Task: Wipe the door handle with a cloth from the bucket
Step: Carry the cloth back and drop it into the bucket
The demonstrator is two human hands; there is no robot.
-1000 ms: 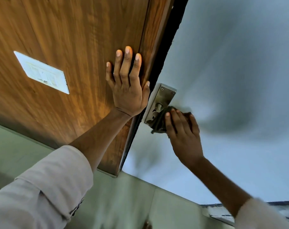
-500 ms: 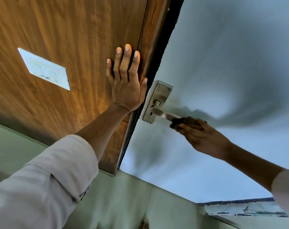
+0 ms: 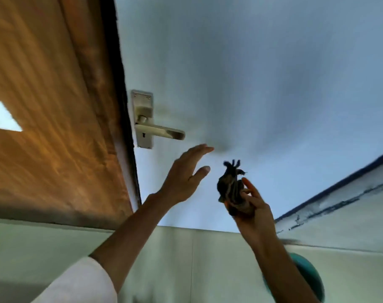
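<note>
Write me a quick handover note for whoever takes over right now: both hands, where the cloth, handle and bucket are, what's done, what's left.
Left hand: open, empty, in the air below the door handle, touching nothing.
Right hand: fingers closed on the dark cloth, held up clear of the door.
Handle: lever bare, nothing on it, on the pale door beside the wooden frame.
Teal rounded object at lower right, partly behind the right arm, may be the bucket; cannot confirm.
Done: cloth is in hand.
Left: from this frame alone, cannot tell whether wiping is finished; check the handle, then put the cloth away.
</note>
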